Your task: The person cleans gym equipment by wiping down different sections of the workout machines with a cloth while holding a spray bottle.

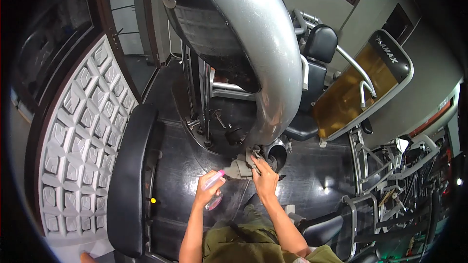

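My left hand (208,189) is wrapped round a clear spray bottle (213,181) with a pink nozzle, which points toward a grey cloth. My right hand (264,175) presses the crumpled cloth (241,167) against the lower end of a large curved silver frame (280,83). Beside the fingers of my right hand is a dark round part (277,157) at the foot of that frame.
A long black padded bench (129,180) stands at the left, by a white patterned panel (83,141). Behind the frame are a black seat (301,125) and an amber-panelled machine (358,87). Metal racks (390,165) stand at the right. Fingers show at the bottom left edge.
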Available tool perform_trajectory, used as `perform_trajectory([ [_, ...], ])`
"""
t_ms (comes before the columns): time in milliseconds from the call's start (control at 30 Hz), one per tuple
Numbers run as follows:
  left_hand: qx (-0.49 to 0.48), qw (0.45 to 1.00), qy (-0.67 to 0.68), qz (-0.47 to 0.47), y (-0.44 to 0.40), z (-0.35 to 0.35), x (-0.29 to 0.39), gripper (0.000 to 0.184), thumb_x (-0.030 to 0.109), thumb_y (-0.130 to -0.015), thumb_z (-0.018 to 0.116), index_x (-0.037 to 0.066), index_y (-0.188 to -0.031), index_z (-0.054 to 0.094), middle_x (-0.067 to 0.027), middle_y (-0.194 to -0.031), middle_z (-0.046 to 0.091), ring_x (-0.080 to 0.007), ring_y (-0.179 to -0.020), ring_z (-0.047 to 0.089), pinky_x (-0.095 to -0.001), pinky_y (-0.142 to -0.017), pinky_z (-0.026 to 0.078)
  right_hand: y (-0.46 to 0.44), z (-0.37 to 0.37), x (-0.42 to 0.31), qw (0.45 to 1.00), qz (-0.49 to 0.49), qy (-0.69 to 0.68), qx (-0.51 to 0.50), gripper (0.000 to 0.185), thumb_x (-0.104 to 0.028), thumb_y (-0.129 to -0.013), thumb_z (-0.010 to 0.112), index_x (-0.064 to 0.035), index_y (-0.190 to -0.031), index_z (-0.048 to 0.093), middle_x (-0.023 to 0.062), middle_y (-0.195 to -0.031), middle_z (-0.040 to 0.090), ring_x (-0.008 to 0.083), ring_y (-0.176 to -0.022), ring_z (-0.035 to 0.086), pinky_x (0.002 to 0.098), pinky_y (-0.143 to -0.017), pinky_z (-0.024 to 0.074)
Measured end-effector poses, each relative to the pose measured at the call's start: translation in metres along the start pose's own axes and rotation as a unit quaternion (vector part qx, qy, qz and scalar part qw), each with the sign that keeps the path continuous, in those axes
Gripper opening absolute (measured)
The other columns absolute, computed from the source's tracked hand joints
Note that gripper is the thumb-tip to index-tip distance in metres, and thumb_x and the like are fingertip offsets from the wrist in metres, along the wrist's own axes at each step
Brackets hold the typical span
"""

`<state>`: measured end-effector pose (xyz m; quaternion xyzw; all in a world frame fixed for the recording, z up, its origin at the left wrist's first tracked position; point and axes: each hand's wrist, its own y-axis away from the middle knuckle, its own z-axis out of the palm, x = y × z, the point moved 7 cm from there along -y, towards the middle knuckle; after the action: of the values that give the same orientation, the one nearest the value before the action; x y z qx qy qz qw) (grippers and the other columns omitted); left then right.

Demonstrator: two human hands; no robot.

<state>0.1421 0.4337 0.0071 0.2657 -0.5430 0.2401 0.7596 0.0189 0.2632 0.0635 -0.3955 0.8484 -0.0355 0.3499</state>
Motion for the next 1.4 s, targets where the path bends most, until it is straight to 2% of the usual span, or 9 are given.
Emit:
perform_trajectory([
  [200,-0.014,1.000,-0.002,-0.005,-0.001,-0.003,-0.002,0.010,0.008,-0.088,0.069,0.003,-0.084,0.061,-0.0002,-0.065,0.054,-0.0079,-0.049,0.053,-0.0242,-0.047,0.041,0.015,0.039,0.033,0.998,0.055,0.000,-0.039,0.030,-0.007,-0.076,0.075,-0.0044,-0.106,0.073,0.0085,-0.117,0.070,0.0278,-0.106,0.067,0.0344,-0.091,0.0531],
  [333,-0.023,1.000,-0.008,-0.004,-0.004,0.001,-0.002,0.011,0.009,-0.088,0.069,0.003,-0.083,0.061,0.0000,-0.066,0.054,-0.0079,-0.048,0.053,-0.0242,-0.047,0.041,0.014,0.041,0.031,0.998,0.052,-0.035,-0.032,0.032,-0.007,-0.075,0.075,-0.0055,-0.107,0.073,0.0091,-0.119,0.069,0.0277,-0.106,0.067,0.0340,-0.093,0.0522],
  [367,-0.024,1.000,-0.009,-0.006,-0.004,0.002,-0.002,0.011,0.009,-0.088,0.069,0.003,-0.083,0.061,0.0001,-0.066,0.054,-0.0080,-0.048,0.053,-0.0241,-0.047,0.041,0.012,0.029,0.024,0.999,0.000,-0.053,0.011,0.033,-0.006,-0.078,0.073,-0.0094,-0.110,0.072,0.0074,-0.119,0.069,0.0255,-0.106,0.067,0.0341,-0.090,0.0541],
  [500,-0.031,0.999,-0.013,-0.027,-0.005,0.010,-0.002,0.011,0.009,-0.088,0.069,0.003,-0.082,0.061,0.0003,-0.066,0.053,-0.0078,-0.049,0.053,-0.0242,-0.047,0.041,0.003,-0.019,0.000,0.994,0.003,-0.088,0.062,0.036,-0.004,-0.077,0.072,-0.0153,-0.110,0.073,0.0069,-0.117,0.069,0.0244,-0.100,0.069,0.0333,-0.083,0.0563],
  [767,-0.068,0.997,-0.009,-0.033,-0.009,0.031,-0.013,0.010,0.007,-0.088,0.068,0.004,-0.082,0.061,0.0002,-0.066,0.053,-0.0074,-0.050,0.053,-0.0244,-0.047,0.041,0.048,0.024,0.064,0.998,0.030,-0.042,-0.044,0.034,-0.003,-0.074,0.074,-0.0139,-0.106,0.075,0.0091,-0.114,0.071,0.0249,-0.100,0.070,0.0322,-0.084,0.0559],
  [900,-0.076,0.996,-0.042,-0.035,-0.007,0.038,-0.015,0.012,0.008,-0.088,0.068,0.004,-0.080,0.059,0.0001,-0.066,0.053,-0.0075,-0.050,0.053,-0.0246,-0.047,0.041,0.035,-0.013,0.041,0.995,0.007,-0.097,0.014,0.031,-0.005,-0.076,0.075,-0.0142,-0.106,0.075,0.0099,-0.113,0.071,0.0251,-0.099,0.070,0.0324,-0.084,0.0560],
  [1033,-0.075,0.995,-0.042,-0.054,-0.006,0.044,-0.021,0.013,0.009,-0.088,0.068,0.004,-0.080,0.059,0.0001,-0.065,0.053,-0.0077,-0.049,0.053,-0.0249,-0.047,0.041,0.040,-0.030,0.041,0.995,-0.064,-0.065,0.033,0.029,-0.002,-0.075,0.074,-0.0114,-0.103,0.075,0.0088,-0.112,0.071,0.0248,-0.097,0.070,0.0330,-0.084,0.0563],
  [1233,-0.095,0.993,-0.045,-0.053,-0.008,0.061,-0.025,0.011,0.009,-0.087,0.068,0.004,-0.081,0.060,0.0000,-0.066,0.054,-0.0084,-0.049,0.054,-0.0255,-0.048,0.042,0.072,-0.001,0.099,0.999,0.015,-0.048,0.003,0.031,0.001,-0.073,0.070,-0.0094,-0.101,0.073,0.0034,-0.115,0.071,0.0239,-0.094,0.070,0.0327,-0.081,0.0563],
  [1400,-0.121,0.989,-0.061,-0.055,-0.012,0.071,-0.032,0.010,0.009,-0.087,0.068,0.003,-0.083,0.061,-0.0008,-0.067,0.055,-0.0090,-0.050,0.055,-0.0254,-0.048,0.043,0.063,-0.053,0.071,0.996,-0.021,-0.066,0.061,0.029,0.002,-0.073,0.070,-0.0091,-0.100,0.073,0.0043,-0.116,0.071,0.0246,-0.094,0.070,0.0325,-0.080,0.0566],
])
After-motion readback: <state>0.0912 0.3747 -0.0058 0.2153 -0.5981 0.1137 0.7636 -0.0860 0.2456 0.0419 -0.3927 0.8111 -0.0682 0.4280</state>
